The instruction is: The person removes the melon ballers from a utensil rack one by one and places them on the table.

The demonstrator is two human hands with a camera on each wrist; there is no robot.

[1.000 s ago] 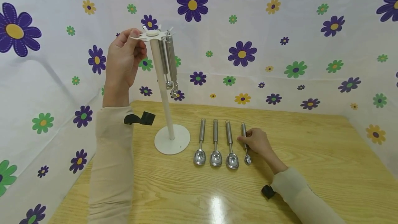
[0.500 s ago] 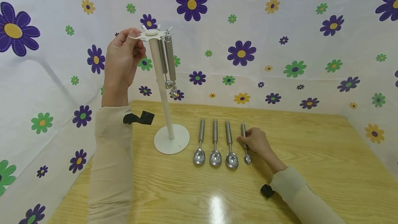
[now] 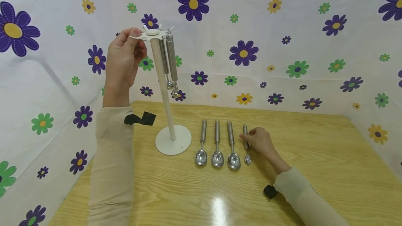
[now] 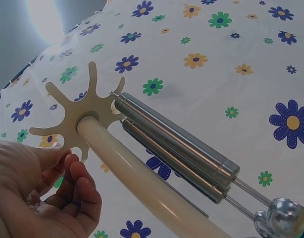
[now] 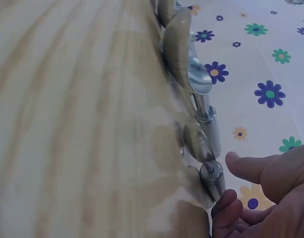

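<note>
In the head view my left hand (image 3: 121,57), raised at the left, pinches a prong of the white star-shaped top (image 4: 73,119) of an upright utensil stand (image 3: 166,104). Two metal scoops (image 4: 177,141) with small bowls hang from its far-right prongs. On the table, my right hand (image 3: 262,142) is at the handle of a small scoop (image 3: 247,159), thumb reaching across it. The right wrist view has the thumb straight and apart from the curled fingers (image 5: 226,210), a gap showing beside the handle. Left of it lie three larger scoops (image 3: 233,162) side by side, handles pointing away.
The stand's round white base (image 3: 163,144) rests on the wood-grain table (image 3: 188,194), left of the scoops. A white cloth with printed flowers (image 3: 201,44) walls in the back and sides. Black straps (image 3: 141,118) cross both sleeves.
The small scoop has turned slightly, its bowl end shifting left and its handle lying straighter. My right thumb now crosses over the handle. The left hand stays put at the stand's top.
</note>
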